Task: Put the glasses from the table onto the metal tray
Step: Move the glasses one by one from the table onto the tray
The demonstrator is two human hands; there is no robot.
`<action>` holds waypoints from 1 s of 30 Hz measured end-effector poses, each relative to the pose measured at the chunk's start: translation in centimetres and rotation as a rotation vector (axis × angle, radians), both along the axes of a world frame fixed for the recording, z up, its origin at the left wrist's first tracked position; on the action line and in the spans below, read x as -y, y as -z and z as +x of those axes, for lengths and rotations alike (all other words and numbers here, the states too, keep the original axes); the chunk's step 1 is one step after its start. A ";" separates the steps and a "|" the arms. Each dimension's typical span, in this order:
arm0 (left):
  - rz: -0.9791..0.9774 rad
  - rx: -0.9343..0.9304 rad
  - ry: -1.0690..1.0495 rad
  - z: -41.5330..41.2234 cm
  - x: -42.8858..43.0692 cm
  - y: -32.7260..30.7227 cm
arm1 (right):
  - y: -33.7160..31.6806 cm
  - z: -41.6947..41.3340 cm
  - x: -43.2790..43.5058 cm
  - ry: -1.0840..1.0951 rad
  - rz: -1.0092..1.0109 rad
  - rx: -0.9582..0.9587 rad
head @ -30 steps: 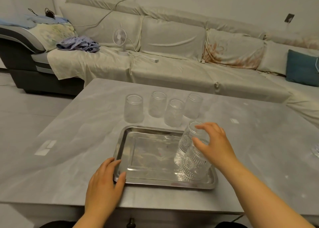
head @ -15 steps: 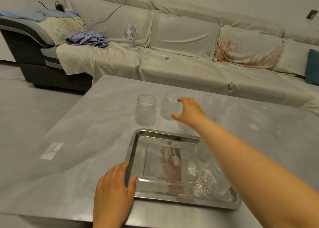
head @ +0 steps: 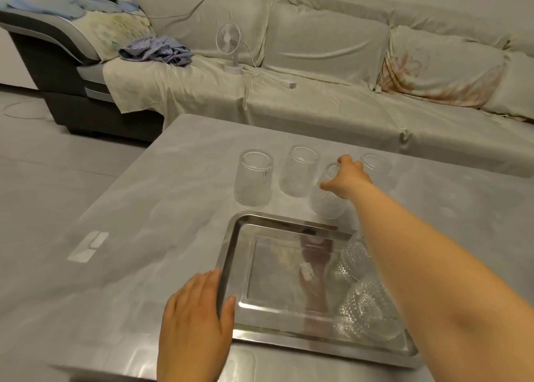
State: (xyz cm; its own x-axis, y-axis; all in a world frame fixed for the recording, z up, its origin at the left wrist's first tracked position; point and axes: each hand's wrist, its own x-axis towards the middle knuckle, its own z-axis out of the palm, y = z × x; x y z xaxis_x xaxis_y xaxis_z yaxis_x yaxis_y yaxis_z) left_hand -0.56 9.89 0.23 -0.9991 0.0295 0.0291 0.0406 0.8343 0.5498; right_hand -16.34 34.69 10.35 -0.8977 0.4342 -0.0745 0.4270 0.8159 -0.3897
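The metal tray (head: 231,251) lies on the grey table (head: 144,237) in front of me. Two clear ribbed glasses stand at its right side, one farther (head: 354,256) and one nearer (head: 368,309), partly behind my right forearm. Beyond the tray stand several more glasses: a left one (head: 253,179), a second (head: 299,170), a third (head: 325,202) and a far right one (head: 375,163). My right hand (head: 348,179) has thumb and fingers around the top of the third glass, which stands on the table. My left hand (head: 196,321) lies flat against the tray's left rim.
White tape marks (head: 88,246) sit on the table at the left. A covered sofa (head: 318,98) runs behind the table, with a small white fan (head: 228,45), its cable, and a blue striped cloth (head: 156,52) on it. Grey floor lies to the left.
My right hand left the second glass on the tray, reached forward past the tray and closed around the third glass. The left hand stayed at the tray's rim. The view moved closer.
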 end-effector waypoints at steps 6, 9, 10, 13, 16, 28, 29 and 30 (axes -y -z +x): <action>0.042 -0.022 0.008 0.3 0.0 0.0 | -0.8 2.0 0.8 -0.035 -0.069 -0.171; 0.052 -0.025 0.010 0.5 0.1 -0.1 | -2.1 3.9 1.2 -0.122 -0.124 -0.240; 0.055 -0.027 0.009 0.5 0.1 -0.2 | -2.4 4.7 1.3 -0.168 -0.145 -0.237; 0.057 -0.027 0.006 0.6 0.1 -0.3 | -2.7 7.1 1.9 -0.311 -0.143 -0.165; 0.065 -0.029 0.006 0.6 0.0 -0.4 | -2.0 9.0 2.8 -0.434 -0.079 -0.072; 0.081 -0.064 0.002 0.7 0.0 -0.7 | -0.4 9.8 3.8 -0.467 0.008 0.068; 0.084 -0.067 0.001 0.7 0.0 -0.7 | -0.4 9.7 3.8 -0.468 0.003 0.075; 0.083 -0.066 0.000 0.7 0.0 -0.8 | -0.4 9.6 3.7 -0.470 -0.007 0.079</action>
State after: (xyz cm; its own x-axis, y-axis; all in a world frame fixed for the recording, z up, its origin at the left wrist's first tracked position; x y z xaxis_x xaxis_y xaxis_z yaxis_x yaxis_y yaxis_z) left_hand 0.14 9.92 0.99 -0.9950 0.0246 0.0973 0.0794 0.7861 0.6130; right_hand -6.74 31.00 10.78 -0.9882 -0.0182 -0.1522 0.0410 0.9253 -0.3771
